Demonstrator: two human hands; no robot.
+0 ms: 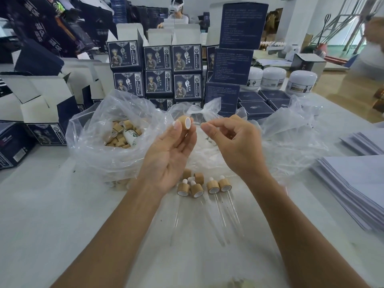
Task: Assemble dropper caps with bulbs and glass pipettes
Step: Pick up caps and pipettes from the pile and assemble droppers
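My left hand [170, 154] pinches a bamboo dropper cap [185, 122] with a white bulb, its white open end facing right. Just to its right, my right hand [230, 142] pinches a thin clear glass pipette [197, 123] whose tip points at the cap's opening. The glass is hard to see against the plastic. On the table below my hands lie several assembled droppers [214, 187] with bamboo caps and long glass pipettes [232, 213], plus a few caps without glass [187, 173].
A clear plastic bag [99, 146] at the left holds many loose bamboo caps [119, 140]. More crumpled plastic [291, 138] lies at the right. Dark blue cartons [158, 69] are stacked behind, white jars [272, 76] at back right, paper stacks [353, 183] at right.
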